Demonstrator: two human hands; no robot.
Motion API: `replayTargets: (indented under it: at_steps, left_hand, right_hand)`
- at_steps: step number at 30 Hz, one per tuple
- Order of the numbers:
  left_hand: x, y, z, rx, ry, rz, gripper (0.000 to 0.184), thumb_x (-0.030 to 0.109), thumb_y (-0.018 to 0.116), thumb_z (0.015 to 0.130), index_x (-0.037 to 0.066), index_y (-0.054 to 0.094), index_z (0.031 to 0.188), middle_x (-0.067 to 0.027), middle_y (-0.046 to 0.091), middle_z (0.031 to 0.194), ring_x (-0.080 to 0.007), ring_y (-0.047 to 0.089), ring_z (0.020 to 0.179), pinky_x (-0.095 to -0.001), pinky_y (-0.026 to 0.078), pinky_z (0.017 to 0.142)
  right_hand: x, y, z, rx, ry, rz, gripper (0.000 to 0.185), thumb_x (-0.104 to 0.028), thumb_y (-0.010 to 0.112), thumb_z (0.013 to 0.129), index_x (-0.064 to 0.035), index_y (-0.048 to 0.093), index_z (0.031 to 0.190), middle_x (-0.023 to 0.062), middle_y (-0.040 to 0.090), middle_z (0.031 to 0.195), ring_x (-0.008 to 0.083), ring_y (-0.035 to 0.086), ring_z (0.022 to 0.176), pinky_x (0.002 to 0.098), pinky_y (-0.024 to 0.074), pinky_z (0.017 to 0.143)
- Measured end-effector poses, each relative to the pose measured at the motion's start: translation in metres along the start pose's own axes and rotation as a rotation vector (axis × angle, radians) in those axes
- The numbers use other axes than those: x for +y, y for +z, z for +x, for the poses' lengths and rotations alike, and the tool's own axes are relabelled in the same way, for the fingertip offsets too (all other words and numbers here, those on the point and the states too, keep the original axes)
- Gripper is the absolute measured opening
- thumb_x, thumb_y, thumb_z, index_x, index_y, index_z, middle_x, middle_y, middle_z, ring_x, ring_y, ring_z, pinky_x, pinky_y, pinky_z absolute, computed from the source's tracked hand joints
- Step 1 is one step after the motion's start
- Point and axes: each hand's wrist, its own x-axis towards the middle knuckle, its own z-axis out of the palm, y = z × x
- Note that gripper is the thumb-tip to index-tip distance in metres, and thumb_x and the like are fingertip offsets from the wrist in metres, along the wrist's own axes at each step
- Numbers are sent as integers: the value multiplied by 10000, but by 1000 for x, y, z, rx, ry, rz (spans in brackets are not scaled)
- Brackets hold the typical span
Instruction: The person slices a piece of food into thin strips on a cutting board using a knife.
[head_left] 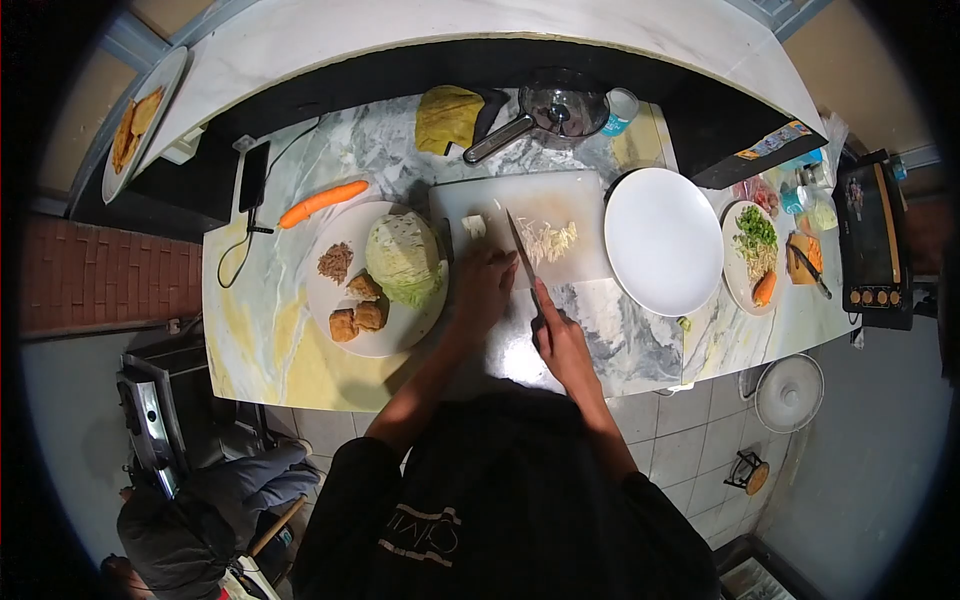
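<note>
My right hand (562, 345) is wrapped around the dark handle of a kitchen knife (522, 245), its blade pointing away from me over the white cutting board (590, 210). Just left of the blade, my left hand (485, 290) rests low on the board with its fingers drawn together; whatever they may hold is hidden. Thin pale shreds (550, 241) lie in a loose pile to the right of the blade. A small whitish piece (474, 226) sits on the board's left part, beyond my left fingers.
On the left, a plate (322, 290) bears a cabbage (403, 255), browned cubes (358, 315) and brown shredded food (335, 262); a carrot (323, 204) lies behind. A white plate (664, 240) and a plate of chopped vegetables (755, 240) stand right. A strainer-like pan (560, 110) is behind.
</note>
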Motion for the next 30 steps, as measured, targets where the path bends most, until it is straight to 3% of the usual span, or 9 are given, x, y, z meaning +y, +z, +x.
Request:
replayTargets:
  at_steps: [20, 30]
  left_hand:
    - [3, -6, 2, 24, 44, 33, 162, 156, 620, 875, 68, 714, 973, -114, 657, 918, -313, 607, 862, -431, 434, 825]
    - [-3, -12, 4, 62, -10, 109, 145, 122, 633, 839, 88, 700, 963, -78, 629, 975, -280, 563, 998, -477, 411, 850]
  right_hand:
    - [-2, -5, -1, -16, 9, -39, 764, 29, 524, 804, -113, 260, 1506, 253, 592, 763, 416, 582, 669, 491, 470, 668]
    - [-1, -5, -2, -13, 12, -23, 767, 34, 525, 802, -121, 264, 1507, 255, 578, 734, 419, 576, 648, 492, 468, 650]
